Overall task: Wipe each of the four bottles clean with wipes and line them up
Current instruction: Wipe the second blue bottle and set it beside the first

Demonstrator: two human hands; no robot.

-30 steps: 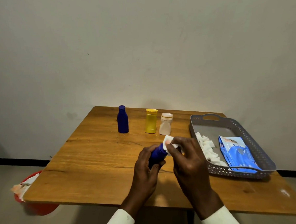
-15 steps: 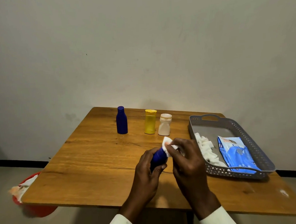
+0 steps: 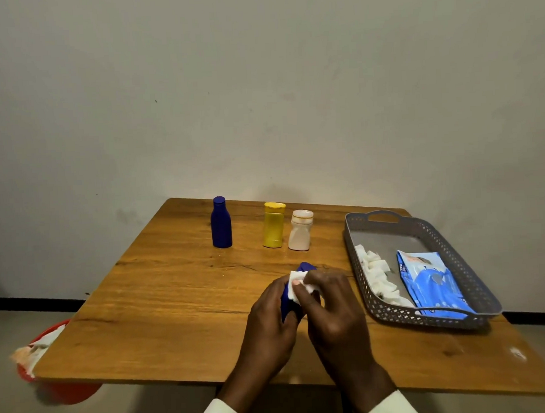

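Note:
My left hand (image 3: 268,329) grips a small dark blue bottle (image 3: 303,267) above the wooden table (image 3: 163,306); only its top and a strip of its body show between my fingers. My right hand (image 3: 333,310) presses a white wipe (image 3: 296,285) against the bottle's upper side. Three more bottles stand upright in a row at the table's far side: a dark blue bottle (image 3: 221,222), a yellow bottle (image 3: 274,224) and a white bottle (image 3: 301,230).
A grey perforated tray (image 3: 478,293) at the right holds a blue pack of wipes (image 3: 430,283) and several crumpled white wipes (image 3: 379,276). A red bin (image 3: 53,385) with used wipes sits on the floor below the table's left corner.
The wipe in my right hand has slid down from the bottle's tip onto its side. The bottle's blue top now shows above it. Both hands stay together.

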